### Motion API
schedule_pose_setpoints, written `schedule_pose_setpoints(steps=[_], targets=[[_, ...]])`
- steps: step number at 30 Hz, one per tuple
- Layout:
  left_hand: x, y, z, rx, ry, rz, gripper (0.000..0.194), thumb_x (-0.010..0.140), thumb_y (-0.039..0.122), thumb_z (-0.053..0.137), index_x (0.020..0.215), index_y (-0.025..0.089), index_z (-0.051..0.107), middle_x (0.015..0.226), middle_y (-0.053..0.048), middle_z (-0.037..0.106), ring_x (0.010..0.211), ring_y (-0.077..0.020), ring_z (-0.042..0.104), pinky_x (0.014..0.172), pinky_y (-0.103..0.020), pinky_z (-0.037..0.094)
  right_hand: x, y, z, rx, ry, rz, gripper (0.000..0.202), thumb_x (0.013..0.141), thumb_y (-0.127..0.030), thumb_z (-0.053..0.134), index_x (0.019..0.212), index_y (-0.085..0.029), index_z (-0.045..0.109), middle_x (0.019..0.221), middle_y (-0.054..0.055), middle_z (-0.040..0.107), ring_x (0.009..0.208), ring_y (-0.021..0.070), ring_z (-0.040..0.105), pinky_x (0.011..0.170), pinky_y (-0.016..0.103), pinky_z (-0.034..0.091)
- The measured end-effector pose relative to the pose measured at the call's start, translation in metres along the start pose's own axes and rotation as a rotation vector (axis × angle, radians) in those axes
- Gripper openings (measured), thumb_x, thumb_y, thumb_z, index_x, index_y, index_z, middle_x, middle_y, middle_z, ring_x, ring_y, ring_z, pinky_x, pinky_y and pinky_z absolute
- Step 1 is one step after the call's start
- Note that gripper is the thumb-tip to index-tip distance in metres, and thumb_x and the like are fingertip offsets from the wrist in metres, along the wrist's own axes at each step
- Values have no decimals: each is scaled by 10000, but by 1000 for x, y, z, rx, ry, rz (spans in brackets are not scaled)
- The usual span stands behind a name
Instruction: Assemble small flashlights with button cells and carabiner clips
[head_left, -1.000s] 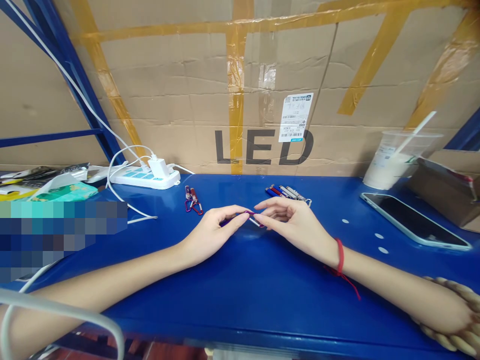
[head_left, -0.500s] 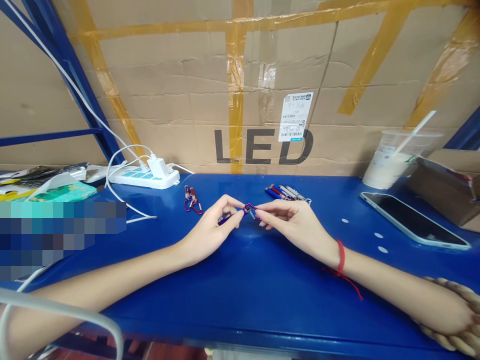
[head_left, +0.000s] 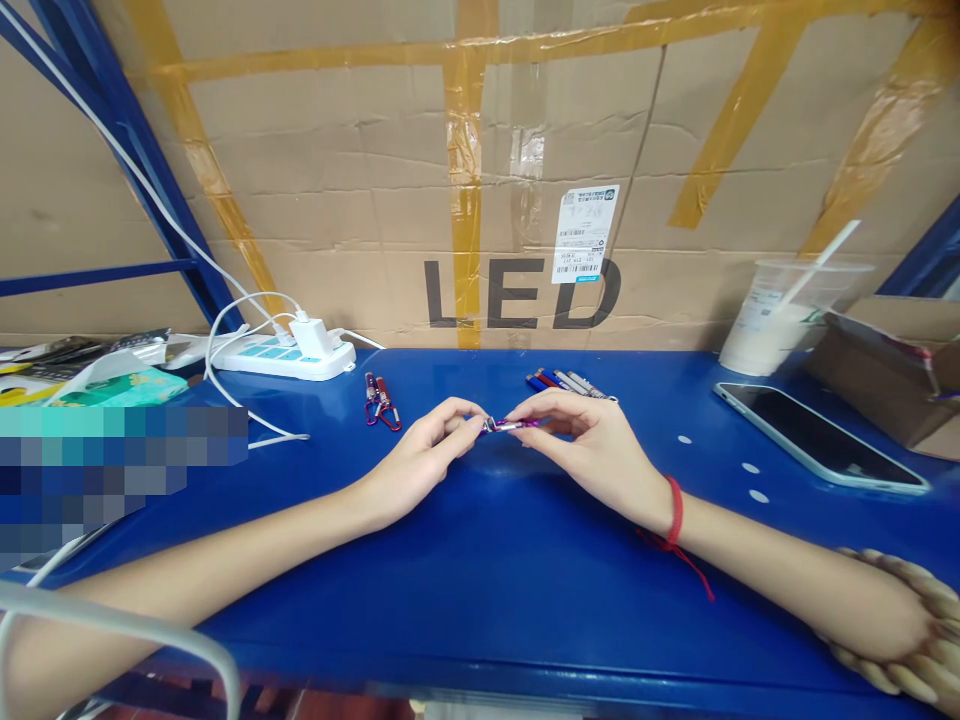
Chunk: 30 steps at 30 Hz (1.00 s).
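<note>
Over the blue table (head_left: 495, 560), my left hand (head_left: 420, 455) pinches a small purple metal tube, mostly hidden by the fingers; its silver end (head_left: 489, 424) shows. My right hand (head_left: 592, 435) pinches a purple carabiner clip (head_left: 517, 426), seen nearly edge-on at that end of the tube. Whether the two are linked I cannot tell. Beyond my left hand lie a purple tube (head_left: 370, 388) and a red tube (head_left: 383, 392), each with a carabiner. Several blue, red and silver tubes (head_left: 574, 383) lie behind my right hand, which partly covers them.
A white power strip (head_left: 322, 364) with plugs and cables sits at the back left, near packets (head_left: 127, 380). Phone (head_left: 817, 440), drink cup with straw (head_left: 765, 330) and open carton (head_left: 885, 380) stand right. Small pale discs (head_left: 751, 468) dot the table. A big cardboard box (head_left: 360, 200) rises behind.
The carabiner has turned from showing its open loop to nearly edge-on. My right fingers have shifted along it, and my left fingers now cover more of the tube.
</note>
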<state>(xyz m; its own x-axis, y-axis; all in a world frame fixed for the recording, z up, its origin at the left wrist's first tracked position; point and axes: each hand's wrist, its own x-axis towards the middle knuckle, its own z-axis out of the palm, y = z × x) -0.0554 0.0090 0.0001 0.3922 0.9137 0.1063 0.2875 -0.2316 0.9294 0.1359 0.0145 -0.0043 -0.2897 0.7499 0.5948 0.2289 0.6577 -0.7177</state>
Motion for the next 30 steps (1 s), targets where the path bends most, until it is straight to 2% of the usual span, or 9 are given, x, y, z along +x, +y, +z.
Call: schedule_pose_setpoints(steps=[4,6,11,15,18,22,26,30], targets=[[-2,5,1,6,-115,1,416,871,501,370,705,145,508,539,65,264,484,-64,219,447,-202,184,-2,-5,-2,-66,-55,-183,79,748,-116,641,749,-172,697,807,21,697,759,143,649,716,246,538],[-3,5,1,27,-144,36,436,875,489,375,651,139,505,505,68,244,475,-63,208,451,-210,168,-3,-5,-2,-94,-77,-198,109,752,-96,628,759,-172,706,808,22,698,764,137,648,732,239,532],[-2,2,-1,43,-67,47,400,871,474,392,638,156,458,500,75,250,458,-61,197,445,-207,171,-5,-4,2,-119,-162,-115,243,742,-175,654,982,-168,689,841,33,674,687,127,631,637,227,541],[-2,3,0,126,-37,95,385,867,434,420,597,162,380,545,66,293,500,-66,248,479,-200,218,-6,-5,5,-185,-235,-135,194,818,-241,588,961,-166,697,769,30,652,615,109,586,585,211,499],[-3,6,1,220,-6,147,348,878,387,411,618,156,428,576,57,353,541,-73,304,517,-199,258,-5,-5,4,-225,-273,-117,195,854,-266,555,926,-151,695,716,25,626,577,100,546,557,201,460],[-5,7,1,348,0,195,319,883,354,405,651,149,482,611,47,436,584,-78,376,565,-195,306,-5,-2,2,-312,-325,-203,236,891,-277,505,824,-127,674,620,11,538,544,97,472,546,208,407],[-5,6,0,462,13,222,312,883,365,402,698,149,531,639,40,492,605,-86,425,584,-199,330,-5,2,0,-378,-332,-311,265,918,-288,457,911,-107,650,661,27,521,575,112,466,559,222,399],[-6,5,1,479,30,232,322,885,377,399,705,153,543,641,41,502,604,-87,439,584,-196,340,-5,4,0,-417,-303,-350,292,932,-297,423,935,-109,647,660,28,516,570,114,463,554,227,398]])
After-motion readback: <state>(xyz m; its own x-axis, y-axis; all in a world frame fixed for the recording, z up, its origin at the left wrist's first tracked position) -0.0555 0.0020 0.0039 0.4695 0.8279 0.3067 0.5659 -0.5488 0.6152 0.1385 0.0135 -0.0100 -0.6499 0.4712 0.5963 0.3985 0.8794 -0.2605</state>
